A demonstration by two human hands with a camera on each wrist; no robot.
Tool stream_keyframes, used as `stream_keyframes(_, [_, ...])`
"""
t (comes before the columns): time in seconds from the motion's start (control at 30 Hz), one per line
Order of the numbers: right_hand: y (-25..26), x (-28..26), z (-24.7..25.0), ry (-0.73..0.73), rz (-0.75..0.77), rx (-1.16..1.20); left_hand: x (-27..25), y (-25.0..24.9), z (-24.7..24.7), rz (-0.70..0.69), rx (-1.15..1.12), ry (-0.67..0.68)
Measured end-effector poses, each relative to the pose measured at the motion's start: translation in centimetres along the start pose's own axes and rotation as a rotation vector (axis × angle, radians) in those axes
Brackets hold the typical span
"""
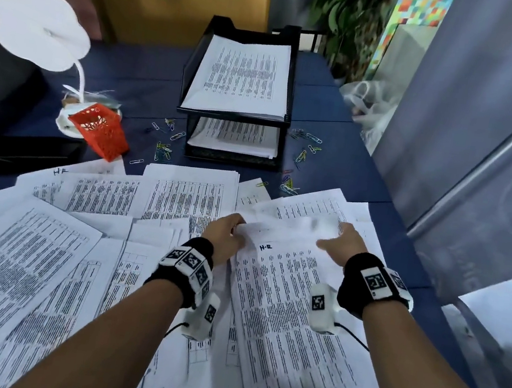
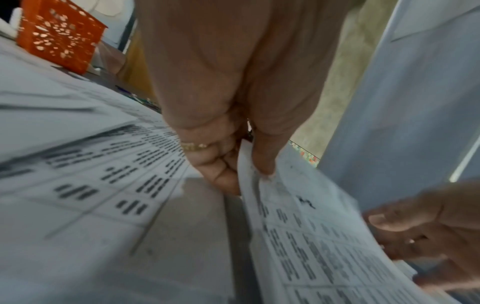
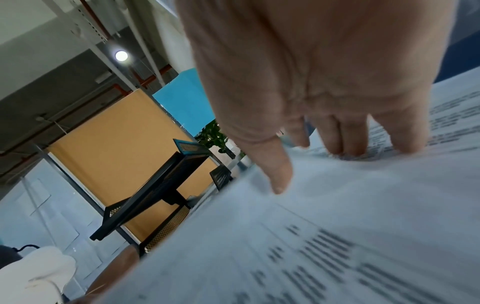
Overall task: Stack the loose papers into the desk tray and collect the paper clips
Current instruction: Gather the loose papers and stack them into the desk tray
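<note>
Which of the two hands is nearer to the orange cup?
Left. The left hand pinches the sheet at its left edge, right of the orange cup; the right hand holds the opposite edge, farther away.

Handwritten in black near the top of the raised sheet stands "H-R"; the left wrist view shows the same mark only as a blur. A loose sheet farther left carries a handwritten "H-" and one more letter, perhaps F. The printed tables on both are too blurred to read. Faint lettering on the grey panel cannot be made out.
</note>
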State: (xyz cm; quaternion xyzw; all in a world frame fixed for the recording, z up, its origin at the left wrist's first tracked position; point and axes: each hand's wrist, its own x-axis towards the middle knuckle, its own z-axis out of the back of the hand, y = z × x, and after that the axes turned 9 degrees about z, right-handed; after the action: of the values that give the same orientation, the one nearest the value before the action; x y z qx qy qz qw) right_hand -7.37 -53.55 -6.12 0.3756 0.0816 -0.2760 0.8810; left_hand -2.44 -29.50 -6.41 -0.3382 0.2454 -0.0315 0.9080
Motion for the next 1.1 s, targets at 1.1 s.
stream_keyframes(1.1, [9.2, -3.6, 1.4, -0.244, 0.481, 0.983, -3.5, -2.7, 6.3, -0.202, -0.948, -0.447])
